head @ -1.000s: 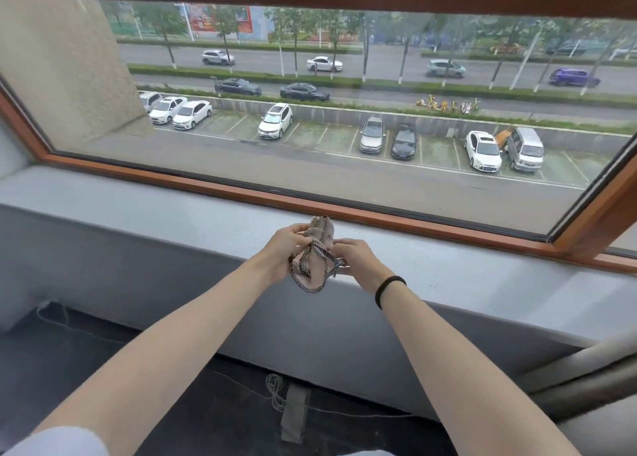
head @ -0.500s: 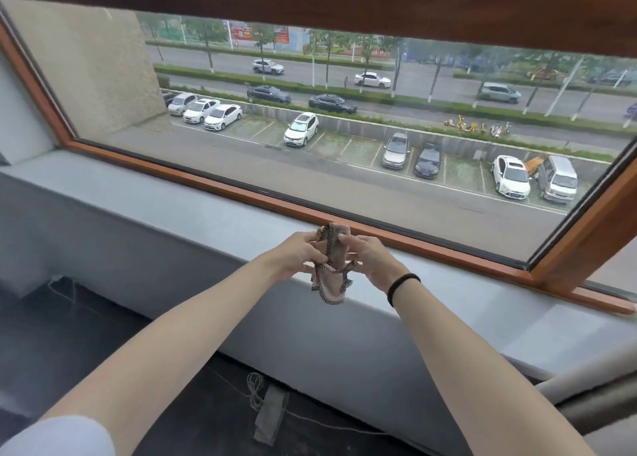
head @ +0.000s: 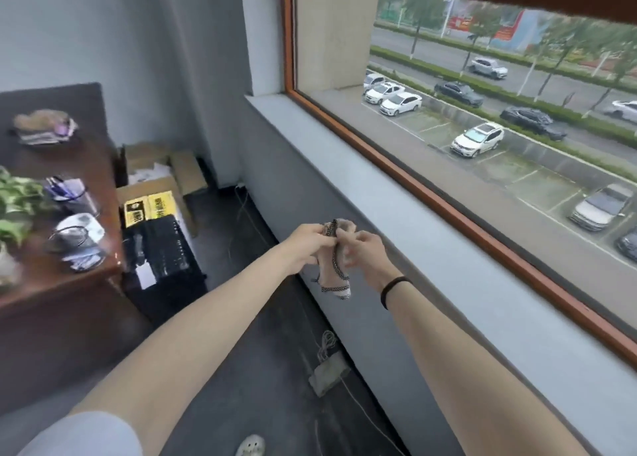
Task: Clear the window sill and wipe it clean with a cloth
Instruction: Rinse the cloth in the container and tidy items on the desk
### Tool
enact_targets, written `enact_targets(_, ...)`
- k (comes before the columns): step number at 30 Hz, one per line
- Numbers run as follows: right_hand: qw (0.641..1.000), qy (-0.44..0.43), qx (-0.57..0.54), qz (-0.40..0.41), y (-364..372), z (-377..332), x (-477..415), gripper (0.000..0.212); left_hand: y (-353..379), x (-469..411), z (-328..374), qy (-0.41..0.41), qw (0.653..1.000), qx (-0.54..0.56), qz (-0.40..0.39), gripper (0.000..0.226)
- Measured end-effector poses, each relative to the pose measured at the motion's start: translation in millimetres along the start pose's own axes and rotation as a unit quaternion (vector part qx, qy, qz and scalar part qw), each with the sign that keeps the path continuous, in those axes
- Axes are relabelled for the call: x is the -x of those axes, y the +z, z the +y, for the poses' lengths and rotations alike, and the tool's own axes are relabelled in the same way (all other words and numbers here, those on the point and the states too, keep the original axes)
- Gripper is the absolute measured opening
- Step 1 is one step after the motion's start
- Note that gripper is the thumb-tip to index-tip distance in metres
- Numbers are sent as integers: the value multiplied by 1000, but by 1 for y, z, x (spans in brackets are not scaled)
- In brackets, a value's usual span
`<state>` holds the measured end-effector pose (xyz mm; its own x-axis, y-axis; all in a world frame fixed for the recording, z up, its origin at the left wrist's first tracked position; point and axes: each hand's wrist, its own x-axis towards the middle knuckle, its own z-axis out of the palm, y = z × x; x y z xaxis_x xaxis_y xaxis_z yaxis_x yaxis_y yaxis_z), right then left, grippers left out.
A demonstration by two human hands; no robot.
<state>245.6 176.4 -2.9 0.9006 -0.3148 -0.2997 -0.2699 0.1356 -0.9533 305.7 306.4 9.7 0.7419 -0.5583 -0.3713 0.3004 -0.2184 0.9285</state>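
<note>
- Fingers of the left hand (head: 305, 245) are curling round the top of a small grey cloth (head: 326, 269), so this grip is holding the cloth.
- Right hand (head: 367, 252) is meeting it from the other side, fingertips pinching the same bundle together with a black-and-white braided cord (head: 337, 266); this grip is narrow and closed on the cloth.
- Cloth is hanging in the air between the two hands, its lower end drooping below them with the cord looping round it. It is just in front of the near edge of the window sill (head: 431, 235); whether it is touching that edge I cannot tell.
- Sill is running as a pale grey ledge along the wooden window frame (head: 448, 197).
- Black band (head: 394, 288) is sitting round the right wrist.
- To the left, a brown surface (head: 69, 283) is carrying a leafy plant (head: 13, 200), a cup of pens (head: 67, 193), a glass jar (head: 77, 241) and, farther back, a blurred pile of fabric (head: 44, 128).
- Cardboard boxes (head: 155, 176) and a black crate (head: 169, 248) are standing on the floor between that surface and the wall under the sill.
- Power strip (head: 327, 373) with a white cable is lying on the dark floor (head: 275, 352) below the hands.
- Outside the glass, cars (head: 477, 140) are standing in a parking lot.
</note>
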Motion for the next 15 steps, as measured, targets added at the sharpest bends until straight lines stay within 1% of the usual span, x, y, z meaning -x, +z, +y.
enact_targets(3, 996, 11, 0, -94, 50, 3, 2, 28, -46, 28, -16, -3, 996, 27, 80, 24)
enact_targets(4, 993, 19, -2, -116, 64, 3, 3, 32, -59, 35, -21, -4, 995, 34, 97, 24)
enact_targets(6, 985, 48, -5, -166, 101, 5, 3, 48, -92, 60, -31, -1, 989, 48, 142, 28)
enact_targets(7, 982, 62, -10, -179, 113, 6, 4, 48, -103, 67, -34, 0, 986, 57, 157, 32)
enact_targets(9, 974, 79, -22, -212, 146, 9, 7, 28, -132, 89, -43, -1, 978, 72, 195, 45)
enact_targets(10, 969, 79, -24, -231, 165, 12, 11, 30, -147, 100, -47, -1, 974, 77, 215, 52)
enact_targets(11, 965, 76, -26, -248, 181, 15, 13, 39, -159, 110, -51, -4, 971, 82, 227, 57)
enact_targets(12, 963, 67, -14, -261, 194, 18, 16, 45, -168, 117, -55, -11, 969, 84, 233, 58)
enact_targets(13, 959, 58, 3, -276, 218, 22, 24, 45, -187, 131, -64, -16, 966, 85, 242, 56)
enact_targets(15, 958, 43, 32, -283, 253, 30, 35, 31, -213, 152, -75, -19, 963, 102, 248, 48)
